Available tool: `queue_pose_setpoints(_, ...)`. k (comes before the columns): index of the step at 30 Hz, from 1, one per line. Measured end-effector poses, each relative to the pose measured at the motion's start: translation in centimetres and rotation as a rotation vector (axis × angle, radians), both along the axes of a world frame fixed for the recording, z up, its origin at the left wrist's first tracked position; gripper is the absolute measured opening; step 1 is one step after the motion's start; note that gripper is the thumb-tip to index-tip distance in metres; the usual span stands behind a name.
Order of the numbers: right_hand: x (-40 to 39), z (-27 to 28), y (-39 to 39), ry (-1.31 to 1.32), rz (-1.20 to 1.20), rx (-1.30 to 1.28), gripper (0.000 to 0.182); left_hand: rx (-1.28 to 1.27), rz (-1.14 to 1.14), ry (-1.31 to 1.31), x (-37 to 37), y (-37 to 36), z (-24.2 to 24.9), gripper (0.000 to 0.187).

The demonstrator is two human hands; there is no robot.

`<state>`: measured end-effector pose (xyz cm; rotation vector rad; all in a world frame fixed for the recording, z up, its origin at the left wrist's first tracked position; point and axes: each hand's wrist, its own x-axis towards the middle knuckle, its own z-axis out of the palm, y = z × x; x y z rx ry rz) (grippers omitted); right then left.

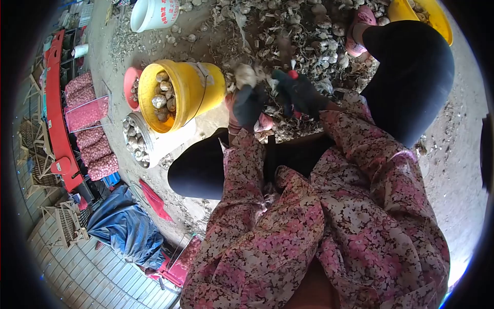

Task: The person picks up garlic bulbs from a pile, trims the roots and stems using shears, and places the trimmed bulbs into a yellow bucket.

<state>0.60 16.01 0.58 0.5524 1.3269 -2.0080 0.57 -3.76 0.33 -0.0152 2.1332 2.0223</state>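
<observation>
I'm seeing left hand (pixel 249 107) grasping garlic bulb (pixel 246 76), holding it near yellow bucket (pixel 206 85), above dry garlic litter (pixel 270 28). Right hand (pixel 304 96) clenching around red-handled tool (pixel 293 74); I'm not making out its blurred business end. Other bulbs (pixel 163 95) lying inside bucket.

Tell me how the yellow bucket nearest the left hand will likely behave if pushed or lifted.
The yellow bucket looks like stiff plastic, so its round wall should give little. The bulbs inside probably add some weight and may roll about when tilted; sitting below the rim, they seem unlikely to spill from a gentle nudge.
</observation>
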Motion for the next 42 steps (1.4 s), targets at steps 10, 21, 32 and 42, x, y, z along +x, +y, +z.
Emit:
queue_pose_setpoints(10, 1.0, -2.6, -2.2, -0.083, -0.269, -0.136, 0.024, 1.688, 0.274, 0.012, -2.5, -4.9, 4.5, 0.031)
queue_pose_setpoints(21, 1.6, -7.0, -2.8, -0.423, -0.558, -0.345, 0.029, -0.397, -0.08, -0.07, -17.1, 6.9, -10.0, 0.048)
queue_pose_setpoints(32, -1.8, -9.9, 0.3, -0.162, -0.373, 0.267, 0.035, -1.422, -0.534, -0.279, -20.8, 16.0, -14.8, 0.074)
queue_pose_setpoints(42, -2.5, -6.4, 3.3, 0.092, 0.053, 0.768, 0.045, -0.662, -0.035, 0.076, -14.8, 9.1, -14.1, 0.067)
